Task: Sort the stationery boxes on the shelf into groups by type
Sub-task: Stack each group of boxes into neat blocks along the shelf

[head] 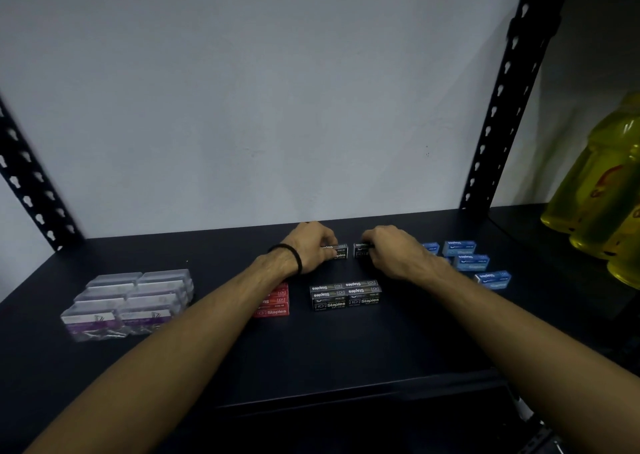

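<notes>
While two black staple boxes sit far back on the shelf, each is held by one of the hands: the left hand curls its fingers round the left black box, and the right hand grips the right black box. The two boxes stand apart, with a bare strip of shelf between them.

Nearer the front lies the black stack — several matching staple boxes packed flush in a neat block, and probably where these two belong. Just to its left, partly hidden under the left forearm, is a red stack of staple boxes. Further left, well apart, stands a block of clear paper-clip boxes with purple labels. To the right, behind the right wrist, blue staple boxes lie loosely spread and not yet squared up. Yellow bottles stand on the neighbouring shelf at the far right.

The risk lies in the forearms — both cross low over finished groups. Drawing the hands back could let the left forearm drag over the red stack and skew it, or the right wrist nudge the blue boxes. Setting two boxes down at once might also knock the black stack out of line.
</notes>
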Demonstrator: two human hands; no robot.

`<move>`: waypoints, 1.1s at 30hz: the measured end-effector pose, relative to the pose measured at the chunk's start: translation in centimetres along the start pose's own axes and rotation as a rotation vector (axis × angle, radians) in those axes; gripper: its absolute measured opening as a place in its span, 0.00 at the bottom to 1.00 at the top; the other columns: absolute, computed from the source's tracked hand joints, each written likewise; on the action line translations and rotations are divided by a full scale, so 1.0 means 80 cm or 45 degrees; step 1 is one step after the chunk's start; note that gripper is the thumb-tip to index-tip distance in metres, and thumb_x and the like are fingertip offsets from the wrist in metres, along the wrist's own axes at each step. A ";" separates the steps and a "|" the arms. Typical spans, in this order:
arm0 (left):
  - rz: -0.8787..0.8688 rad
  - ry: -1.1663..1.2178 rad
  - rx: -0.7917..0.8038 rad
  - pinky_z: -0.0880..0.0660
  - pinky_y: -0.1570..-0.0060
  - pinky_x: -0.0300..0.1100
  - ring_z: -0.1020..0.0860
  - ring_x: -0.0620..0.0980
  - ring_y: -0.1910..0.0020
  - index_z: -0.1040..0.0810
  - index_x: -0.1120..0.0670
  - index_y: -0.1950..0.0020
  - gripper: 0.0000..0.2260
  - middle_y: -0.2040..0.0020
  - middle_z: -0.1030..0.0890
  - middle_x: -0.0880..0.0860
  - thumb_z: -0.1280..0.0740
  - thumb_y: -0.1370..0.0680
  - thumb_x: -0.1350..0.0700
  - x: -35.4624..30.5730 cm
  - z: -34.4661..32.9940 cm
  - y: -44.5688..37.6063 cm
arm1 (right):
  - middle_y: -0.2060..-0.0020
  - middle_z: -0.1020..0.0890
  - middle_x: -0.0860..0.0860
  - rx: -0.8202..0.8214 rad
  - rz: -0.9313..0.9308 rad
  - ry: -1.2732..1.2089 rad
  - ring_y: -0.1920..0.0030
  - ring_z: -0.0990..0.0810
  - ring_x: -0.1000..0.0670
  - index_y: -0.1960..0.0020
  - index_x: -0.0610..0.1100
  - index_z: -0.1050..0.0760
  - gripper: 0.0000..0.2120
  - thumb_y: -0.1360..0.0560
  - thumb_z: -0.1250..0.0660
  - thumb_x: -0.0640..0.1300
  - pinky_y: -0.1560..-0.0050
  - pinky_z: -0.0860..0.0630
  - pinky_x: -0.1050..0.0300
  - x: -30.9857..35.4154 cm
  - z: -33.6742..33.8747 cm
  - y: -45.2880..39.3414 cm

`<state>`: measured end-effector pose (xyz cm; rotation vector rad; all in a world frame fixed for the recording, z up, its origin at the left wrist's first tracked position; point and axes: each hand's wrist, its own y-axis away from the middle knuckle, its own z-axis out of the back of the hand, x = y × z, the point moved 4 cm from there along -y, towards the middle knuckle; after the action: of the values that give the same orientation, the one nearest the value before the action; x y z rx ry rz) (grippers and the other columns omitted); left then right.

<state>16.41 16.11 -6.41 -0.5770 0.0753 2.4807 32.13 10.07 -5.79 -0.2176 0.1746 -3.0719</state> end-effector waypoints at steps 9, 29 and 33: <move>-0.018 0.018 0.021 0.28 0.59 0.36 0.22 0.44 0.58 0.17 0.51 0.53 0.02 0.57 0.18 0.48 0.30 0.25 0.55 0.000 0.002 0.003 | 0.49 0.18 0.49 0.049 0.081 -0.219 0.49 0.21 0.47 0.43 0.46 0.20 0.12 0.22 0.40 0.39 0.47 0.24 0.50 0.005 -0.010 -0.002; -0.046 0.081 0.223 0.30 0.61 0.29 0.21 0.35 0.61 0.16 0.47 0.55 0.04 0.61 0.17 0.40 0.31 0.24 0.52 -0.008 0.017 0.058 | 0.58 0.17 0.58 0.293 0.054 -0.492 0.56 0.20 0.60 0.50 0.51 0.17 0.12 0.20 0.41 0.44 0.61 0.29 0.64 0.024 0.000 0.038; -0.043 0.095 0.237 0.32 0.65 0.26 0.23 0.30 0.65 0.15 0.48 0.56 0.04 0.64 0.18 0.38 0.30 0.24 0.52 -0.009 0.017 0.063 | 0.56 0.17 0.58 0.320 0.060 -0.496 0.55 0.20 0.59 0.48 0.50 0.17 0.13 0.20 0.41 0.44 0.60 0.29 0.64 0.026 0.000 0.043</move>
<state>13.58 11.80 -5.25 -0.5852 0.3192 2.3870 30.20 6.53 -5.90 -0.7693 -0.2193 -2.8917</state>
